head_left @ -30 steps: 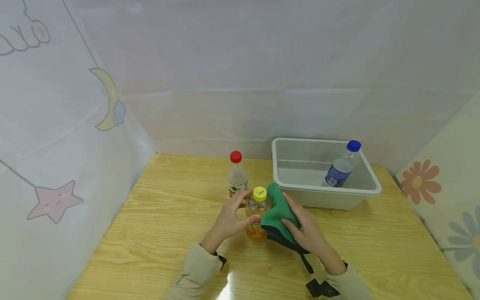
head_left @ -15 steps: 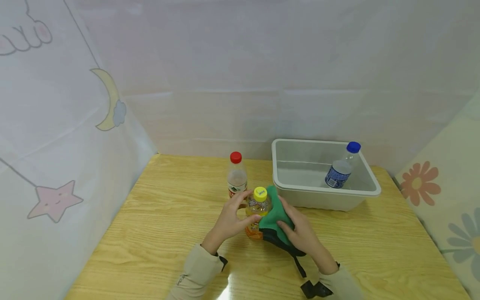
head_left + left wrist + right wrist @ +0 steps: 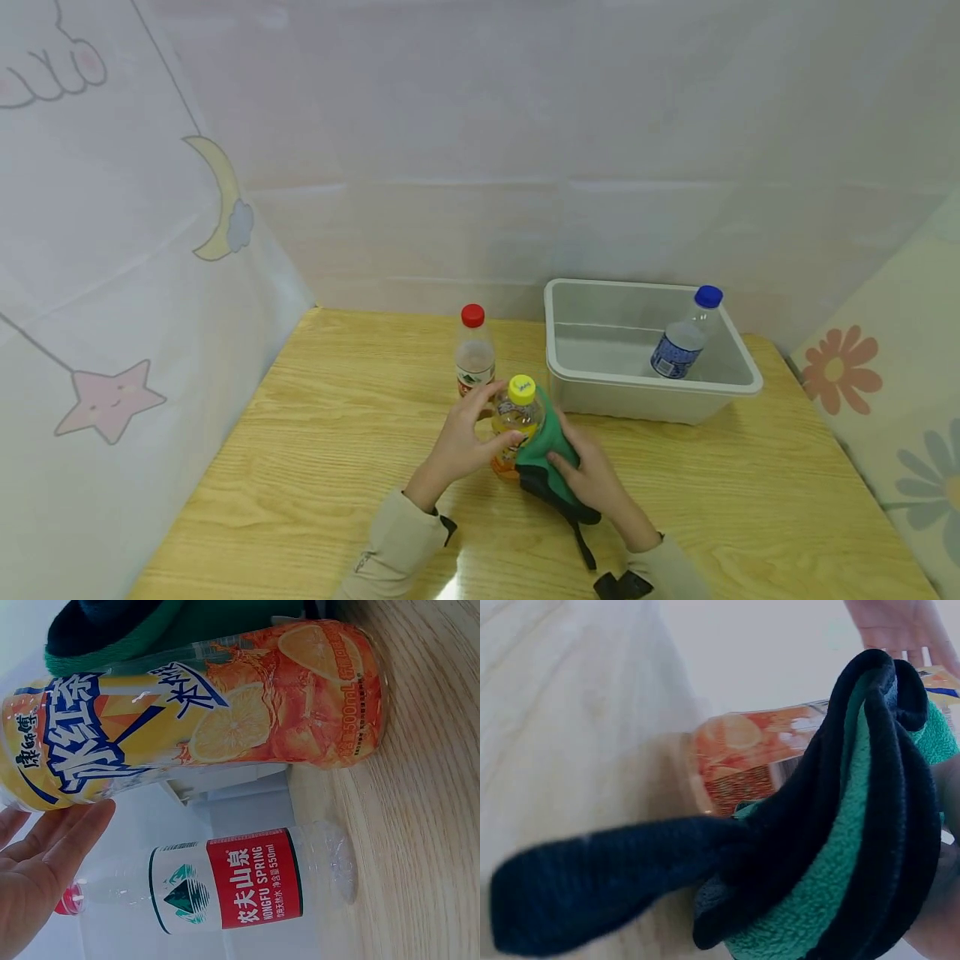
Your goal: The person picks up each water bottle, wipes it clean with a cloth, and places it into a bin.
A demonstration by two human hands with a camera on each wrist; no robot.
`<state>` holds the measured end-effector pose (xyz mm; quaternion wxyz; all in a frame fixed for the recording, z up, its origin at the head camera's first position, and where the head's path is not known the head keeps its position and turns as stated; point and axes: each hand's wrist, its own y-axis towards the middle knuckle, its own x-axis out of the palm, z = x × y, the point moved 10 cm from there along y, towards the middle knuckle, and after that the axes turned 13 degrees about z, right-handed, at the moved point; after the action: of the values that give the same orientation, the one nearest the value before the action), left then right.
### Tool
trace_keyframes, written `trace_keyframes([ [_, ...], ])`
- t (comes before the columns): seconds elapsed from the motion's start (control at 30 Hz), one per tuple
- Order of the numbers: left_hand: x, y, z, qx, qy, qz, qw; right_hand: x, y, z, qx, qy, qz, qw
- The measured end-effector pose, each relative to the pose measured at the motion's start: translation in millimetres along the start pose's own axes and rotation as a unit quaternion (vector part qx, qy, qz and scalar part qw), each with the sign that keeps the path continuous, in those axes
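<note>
A yellow-capped iced tea bottle (image 3: 517, 417) stands upright on the wooden table, its orange-and-yellow label plain in the left wrist view. My left hand (image 3: 459, 442) holds it by the upper part, thumb in front and fingers behind. In my right hand (image 3: 594, 473) is a bunched green cloth (image 3: 551, 450) with black edging and a hanging black strap. The cloth lies against the right side of the bottle and hides part of its label. Just behind the left fingers stands a red-capped water bottle (image 3: 475, 346), its red-and-white label (image 3: 225, 885) visible in the left wrist view.
A white plastic tub (image 3: 637, 402) sits behind and to the right of the hands. Inside it leans a blue-capped bottle (image 3: 678, 346) with a blue label. A pale printed curtain (image 3: 420, 242) rises along the table's back edge and sides.
My right hand has shifted left and toward me, bringing the green cloth lower along the bottle's right side. My left hand and the iced tea bottle stay nearly where they were.
</note>
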<state>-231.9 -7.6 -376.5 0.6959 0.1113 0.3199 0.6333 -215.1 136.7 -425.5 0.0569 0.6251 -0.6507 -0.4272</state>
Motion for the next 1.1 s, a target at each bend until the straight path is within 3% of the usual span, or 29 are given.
trace_keyframes([
  [0.3, 2.0, -1.4, -3.5, -0.027, 0.011, -0.008, 0.9995, 10, -4, 9, 0.035, -0.013, -0.013, 0.999],
  [0.67, 2.9, -2.4, -4.7, -0.009, 0.014, -0.006, 0.9998, 20, -11, 14, 0.069, -0.043, -0.045, 0.996],
  [0.87, 2.6, -2.1, -3.6, -0.009, 0.011, 0.002, 0.9999, 20, -15, 23, 0.099, -0.02, -0.059, 0.993],
  [1.1, 2.2, -0.5, -0.6, -0.002, 0.014, 0.004, 0.9999, 15, -16, 19, 0.076, -0.004, -0.051, 0.996],
])
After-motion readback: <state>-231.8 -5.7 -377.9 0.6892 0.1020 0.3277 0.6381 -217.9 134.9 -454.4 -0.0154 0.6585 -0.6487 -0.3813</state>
